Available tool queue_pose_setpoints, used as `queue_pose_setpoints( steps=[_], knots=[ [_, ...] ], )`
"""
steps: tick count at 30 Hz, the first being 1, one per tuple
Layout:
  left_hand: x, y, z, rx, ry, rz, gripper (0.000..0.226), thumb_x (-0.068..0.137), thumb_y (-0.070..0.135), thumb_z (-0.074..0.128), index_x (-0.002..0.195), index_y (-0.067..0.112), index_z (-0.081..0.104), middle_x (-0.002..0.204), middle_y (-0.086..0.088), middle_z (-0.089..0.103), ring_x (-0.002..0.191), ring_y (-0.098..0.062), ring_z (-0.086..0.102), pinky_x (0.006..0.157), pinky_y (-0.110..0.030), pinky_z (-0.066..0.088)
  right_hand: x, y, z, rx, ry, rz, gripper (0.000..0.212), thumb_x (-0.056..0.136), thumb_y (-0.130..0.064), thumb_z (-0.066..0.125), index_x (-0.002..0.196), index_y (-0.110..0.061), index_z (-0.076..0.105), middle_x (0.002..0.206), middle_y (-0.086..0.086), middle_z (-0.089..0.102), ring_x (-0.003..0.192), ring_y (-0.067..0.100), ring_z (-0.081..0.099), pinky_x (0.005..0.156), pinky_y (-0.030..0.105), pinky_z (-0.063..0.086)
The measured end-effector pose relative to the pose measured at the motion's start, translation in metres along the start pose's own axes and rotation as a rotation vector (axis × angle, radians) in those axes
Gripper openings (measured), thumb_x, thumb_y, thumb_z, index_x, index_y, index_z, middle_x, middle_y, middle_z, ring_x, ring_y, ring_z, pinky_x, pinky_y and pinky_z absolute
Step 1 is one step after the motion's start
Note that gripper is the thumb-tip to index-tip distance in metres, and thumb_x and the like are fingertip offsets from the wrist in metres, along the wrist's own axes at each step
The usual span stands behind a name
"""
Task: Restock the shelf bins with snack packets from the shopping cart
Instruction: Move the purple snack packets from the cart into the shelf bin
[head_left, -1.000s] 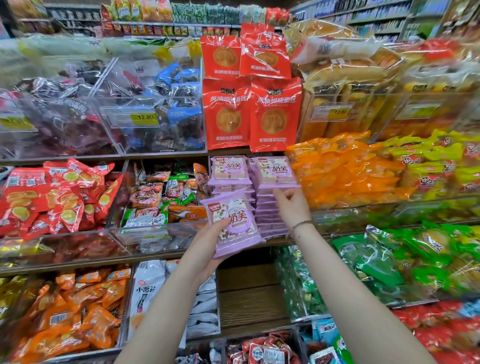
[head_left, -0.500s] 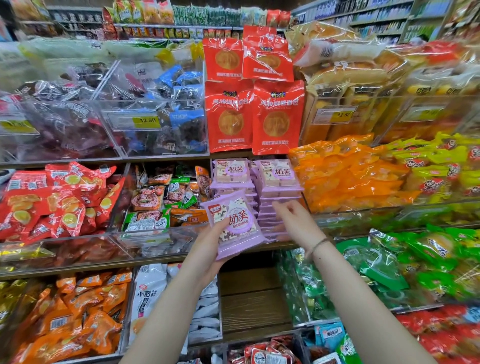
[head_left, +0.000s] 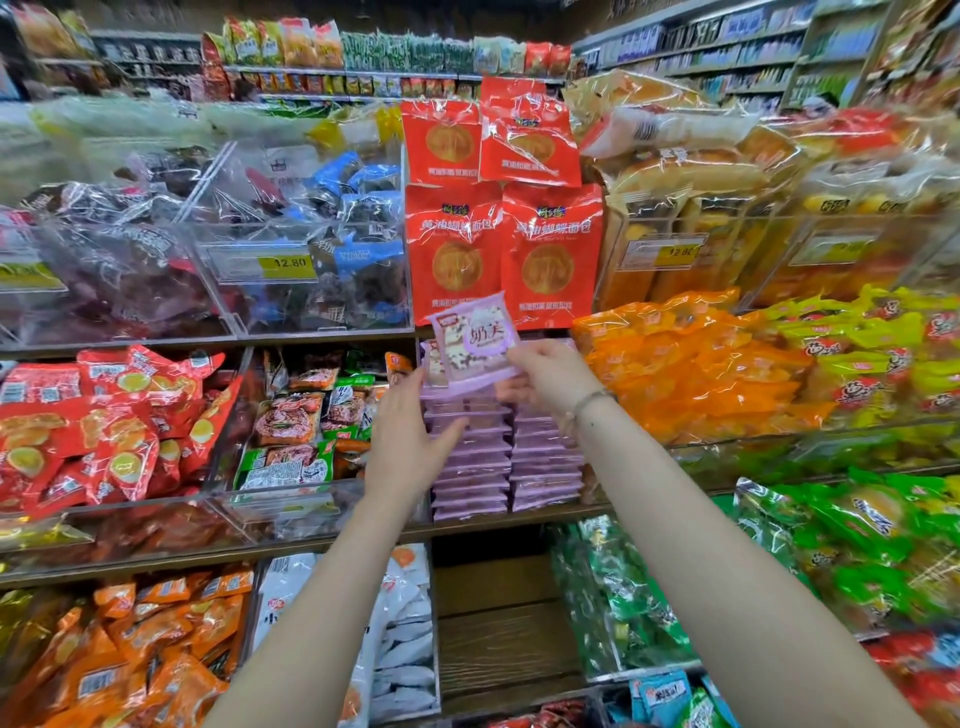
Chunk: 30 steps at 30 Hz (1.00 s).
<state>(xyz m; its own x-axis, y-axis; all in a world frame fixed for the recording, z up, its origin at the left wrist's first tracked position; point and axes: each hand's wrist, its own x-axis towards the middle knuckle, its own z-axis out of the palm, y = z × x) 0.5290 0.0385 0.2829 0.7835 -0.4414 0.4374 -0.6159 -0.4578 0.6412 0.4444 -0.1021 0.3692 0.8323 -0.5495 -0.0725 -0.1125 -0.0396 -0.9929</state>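
Crowded shop shelves (head_left: 156, 564), right hand (head_left: 550, 376) fingers pinching purple packet (head_left: 475, 338) above purple stacks (head_left: 467, 467), left hand (head_left: 410, 441) fingers relaxed

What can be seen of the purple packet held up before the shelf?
The purple packet is flat, of glossy plastic film, with a white patch bearing printed characters. It is tilted, face to the camera, above the stacks of like packets. The right hand pinches its right edge; the open left hand is by its lower left corner.
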Motion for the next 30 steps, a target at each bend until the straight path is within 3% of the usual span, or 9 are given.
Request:
queue_pose_setpoints(
  steps=[3, 6, 12, 16, 18, 21, 25, 27, 30],
  knots=[
    [0.002, -0.009, 0.01, -0.013, 0.074, 0.017, 0.061, 0.086, 0.037, 0.067, 0.139, 0.024, 0.04, 0.123, 0.002, 0.057, 0.116, -0.021, 0.052, 0.092, -0.038, 0.048, 0.02, -0.004, 0.02, -0.218, -0.013, 0.01, 0.028, 0.096, -0.016, 0.047, 0.1, 0.008, 0.057, 0.095, 0.027, 0.067, 0.06, 0.025, 0.063, 0.074, 0.044, 0.058],
    [0.0, -0.01, 0.012, 0.04, 0.147, 0.062, 0.042, 0.085, 0.04, 0.067, 0.12, 0.024, 0.049, 0.091, 0.011, 0.048, 0.091, -0.02, 0.057, 0.07, -0.028, 0.043, 0.026, 0.0, 0.025, -0.579, 0.049, -0.06, 0.027, 0.095, -0.024, 0.046, 0.108, -0.001, 0.053, 0.094, 0.021, 0.066, 0.076, 0.031, 0.063, 0.078, 0.047, 0.055],
    [-0.002, -0.009, 0.014, 0.072, 0.193, 0.054, 0.037, 0.085, 0.041, 0.066, 0.114, 0.025, 0.05, 0.084, 0.014, 0.044, 0.081, -0.014, 0.052, 0.059, -0.021, 0.032, 0.029, 0.005, 0.025, -0.768, 0.065, -0.109, 0.031, 0.097, -0.027, 0.042, 0.11, -0.002, 0.053, 0.099, 0.022, 0.064, 0.082, 0.029, 0.059, 0.075, 0.043, 0.052],
    [-0.004, -0.009, 0.013, 0.072, 0.165, 0.048, 0.051, 0.084, 0.044, 0.066, 0.126, 0.024, 0.044, 0.093, 0.008, 0.053, 0.093, -0.019, 0.058, 0.058, -0.021, 0.042, 0.018, 0.003, 0.024, -0.819, 0.127, -0.153, 0.033, 0.096, -0.032, 0.042, 0.113, -0.005, 0.051, 0.1, 0.016, 0.064, 0.079, 0.026, 0.056, 0.067, 0.038, 0.049],
    [-0.008, -0.007, 0.008, 0.012, 0.12, 0.0, 0.069, 0.084, 0.046, 0.067, 0.14, 0.019, 0.036, 0.122, -0.001, 0.056, 0.109, -0.02, 0.057, 0.081, -0.034, 0.053, 0.004, 0.002, 0.021, -0.865, 0.224, -0.243, 0.037, 0.095, -0.038, 0.043, 0.116, -0.009, 0.049, 0.096, 0.009, 0.061, 0.077, 0.024, 0.054, 0.062, 0.032, 0.041],
    [-0.035, -0.001, -0.003, -0.107, 0.161, 0.029, 0.062, 0.087, 0.042, 0.064, 0.138, 0.014, 0.042, 0.131, -0.002, 0.052, 0.121, -0.018, 0.048, 0.099, -0.03, 0.042, -0.031, 0.015, 0.01, -0.803, 0.323, -0.39, 0.028, 0.093, -0.045, 0.043, 0.103, -0.02, 0.052, 0.082, -0.003, 0.057, 0.071, 0.017, 0.056, 0.058, 0.029, 0.042],
    [-0.107, 0.007, -0.009, -0.355, 0.294, 0.02, 0.03, 0.09, 0.034, 0.055, 0.114, 0.016, 0.057, 0.108, 0.006, 0.058, 0.102, -0.007, 0.053, 0.087, -0.012, 0.04, -0.093, 0.067, -0.02, -0.344, 0.205, -0.259, 0.009, 0.092, -0.032, 0.05, 0.087, -0.032, 0.058, 0.08, -0.007, 0.064, 0.068, 0.01, 0.064, 0.059, 0.027, 0.054],
    [-0.149, 0.008, -0.001, -0.454, 0.189, -0.085, 0.019, 0.088, 0.032, 0.053, 0.103, 0.022, 0.059, 0.096, 0.011, 0.06, 0.09, 0.0, 0.055, 0.078, -0.007, 0.04, -0.127, 0.11, -0.037, -0.251, 0.196, -0.155, 0.017, 0.093, -0.023, 0.052, 0.081, -0.034, 0.06, 0.079, -0.007, 0.066, 0.066, 0.001, 0.064, 0.062, 0.019, 0.054],
    [-0.211, -0.002, 0.022, -0.472, -0.184, -0.228, 0.006, 0.092, 0.02, 0.058, 0.093, 0.025, 0.059, 0.087, 0.009, 0.062, 0.079, 0.007, 0.057, 0.066, -0.004, 0.041, -0.183, 0.184, -0.061, -0.232, 0.224, 0.064, 0.017, 0.093, -0.015, 0.053, 0.085, -0.026, 0.063, 0.081, -0.005, 0.067, 0.072, -0.001, 0.063, 0.068, 0.015, 0.051]
  ],
)
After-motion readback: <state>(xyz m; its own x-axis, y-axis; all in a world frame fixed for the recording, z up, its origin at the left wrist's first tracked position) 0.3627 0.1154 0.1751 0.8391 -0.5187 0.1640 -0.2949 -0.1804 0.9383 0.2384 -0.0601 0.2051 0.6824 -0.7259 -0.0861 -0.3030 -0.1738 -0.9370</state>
